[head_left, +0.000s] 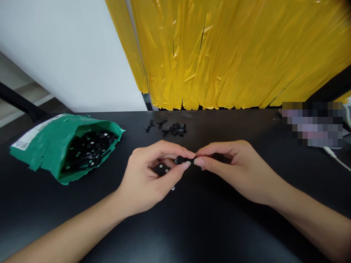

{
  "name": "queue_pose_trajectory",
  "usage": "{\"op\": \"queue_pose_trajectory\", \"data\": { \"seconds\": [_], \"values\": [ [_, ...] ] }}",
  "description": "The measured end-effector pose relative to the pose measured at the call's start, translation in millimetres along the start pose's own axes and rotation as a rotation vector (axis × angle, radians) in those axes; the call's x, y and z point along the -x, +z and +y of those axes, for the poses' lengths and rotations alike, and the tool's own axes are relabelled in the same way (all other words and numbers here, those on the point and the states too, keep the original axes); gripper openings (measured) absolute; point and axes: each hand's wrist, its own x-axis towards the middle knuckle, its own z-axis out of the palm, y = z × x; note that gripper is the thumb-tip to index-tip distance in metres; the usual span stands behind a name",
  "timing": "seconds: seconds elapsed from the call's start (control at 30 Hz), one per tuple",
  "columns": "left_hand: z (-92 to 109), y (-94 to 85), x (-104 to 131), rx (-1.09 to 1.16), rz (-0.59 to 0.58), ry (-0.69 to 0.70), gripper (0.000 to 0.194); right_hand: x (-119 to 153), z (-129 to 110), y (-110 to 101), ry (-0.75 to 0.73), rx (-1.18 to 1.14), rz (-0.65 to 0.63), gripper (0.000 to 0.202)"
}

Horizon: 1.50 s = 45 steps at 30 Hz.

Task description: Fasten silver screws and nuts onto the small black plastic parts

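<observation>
Both hands meet over the middle of a black table (192, 226). A small black part (181, 160) is pinched between the thumb and fingertips of my left hand (153, 175). Its right end sits in the closed thumb and forefinger of my right hand (233, 164). Fingertips cover most of the part, so its exact kind is hidden. Small silvery rings (166, 170) lie on the table beneath and beside my left hand. Beyond the hands is a little pile of black parts (175, 129), with a few single ones to its left.
A torn green bag (52, 146) lies open at the left, full of black parts with metal bits. At the right rests a blurred-out flat object (312, 124) with a white cable (337, 157). Yellow plastic sheeting (219, 54) and a white panel (82, 47) stand behind the table.
</observation>
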Motion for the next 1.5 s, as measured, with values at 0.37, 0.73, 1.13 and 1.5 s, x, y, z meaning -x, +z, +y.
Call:
{"op": "queue_pose_trajectory", "data": {
  "seconds": [0.37, 0.73, 1.13, 1.5],
  "values": [
    [-3.0, 4.0, -6.4, 0.173, 0.048, -0.085, 0.019, 0.1, -1.4, -4.8, 0.011, 0.105, -0.013, 0.013],
    [-8.1, 5.3, 0.7, -0.172, 0.151, 0.195, 0.028, -0.9, -1.1, -0.6, 0.088, -0.154, -0.005, 0.011],
    [-4.3, 6.8, -6.9, 0.120, 0.088, -0.016, 0.023, 4.3, -6.0, 10.6, 0.039, -0.096, 0.080, 0.016],
    [-11.8, 2.9, -10.4, 0.214, 0.165, -0.099, 0.021, 18.0, -9.1, 6.0, -0.235, 0.565, 0.189, 0.021]
  ]
}}
